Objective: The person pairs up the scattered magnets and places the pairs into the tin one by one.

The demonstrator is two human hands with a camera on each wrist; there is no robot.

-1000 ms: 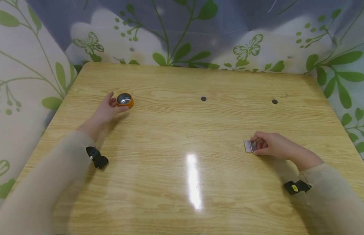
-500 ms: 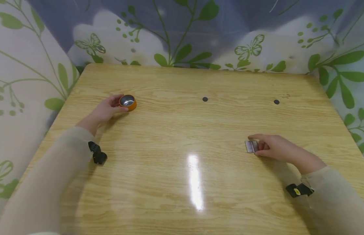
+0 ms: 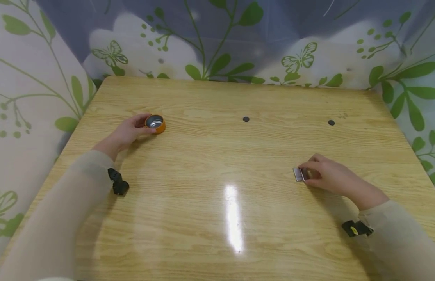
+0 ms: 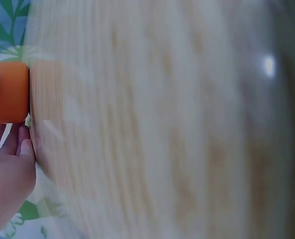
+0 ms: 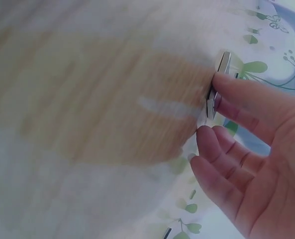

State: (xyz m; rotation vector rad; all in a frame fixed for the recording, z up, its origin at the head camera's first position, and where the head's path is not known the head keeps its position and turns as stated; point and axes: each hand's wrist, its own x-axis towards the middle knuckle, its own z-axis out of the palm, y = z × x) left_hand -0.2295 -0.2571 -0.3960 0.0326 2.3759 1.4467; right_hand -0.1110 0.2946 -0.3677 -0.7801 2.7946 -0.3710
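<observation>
At the left of the table, my left hand (image 3: 127, 130) holds a small orange bowl (image 3: 160, 128) with a shiny metal inside. The thumb lies along its near side and the fingers are behind it. In the left wrist view the orange wall of the bowl (image 4: 13, 94) is seen from the side, low over the wood. On the right, my right hand (image 3: 328, 173) pinches a small silver metal hinge (image 3: 298, 175) with two flat leaves. One leaf lies partly under the fingers. From the right wrist, the hinge (image 5: 222, 74) appears edge-on at the thumb tip.
Two small dark discs lie toward the back of the wooden table (image 3: 189, 187): one disc (image 3: 246, 119) near the middle, the other disc (image 3: 331, 122) at the right. Leaf-patterned cloth (image 3: 217, 39) hangs behind the table and at both sides.
My left fingers have closed in around the bowl, which sits slightly further right. My right fingers have shifted on the hinge, and its leaf near them now looks raised.
</observation>
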